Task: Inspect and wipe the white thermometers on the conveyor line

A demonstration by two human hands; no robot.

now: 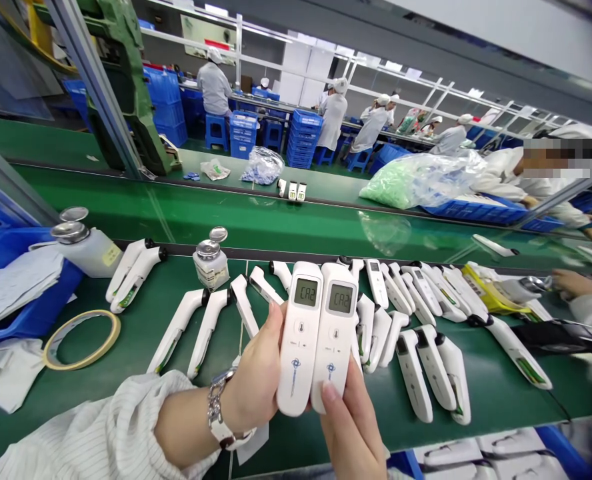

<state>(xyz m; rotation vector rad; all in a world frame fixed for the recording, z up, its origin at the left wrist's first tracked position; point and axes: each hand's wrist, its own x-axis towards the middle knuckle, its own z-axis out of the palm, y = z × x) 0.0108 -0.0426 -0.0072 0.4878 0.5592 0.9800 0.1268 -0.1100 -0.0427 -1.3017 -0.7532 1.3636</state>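
Two white infrared thermometers are held side by side, upright, their screens facing me and both reading what looks like CA2. My left hand [256,377], with a bracelet watch on its wrist, is closed around the left infrared thermometer [291,383]. Thumb on its front, my right hand [353,427] grips the right infrared thermometer [332,333]. The two housings touch along their sides. Around them on the green bench [141,357] lie several more thermometers, such as a pair [136,270] at left and a group [429,367] at right, some with green circuit boards showing.
Tape roll [51,357], blue bin [61,293] with papers and two pump bottles [211,263] [93,250] stand left. Behind runs a green conveyor [191,217]. At right, a co-worker's hand [573,283] is near a yellow tray [481,283]. A box of thermometers [551,437] sits below the bench edge.
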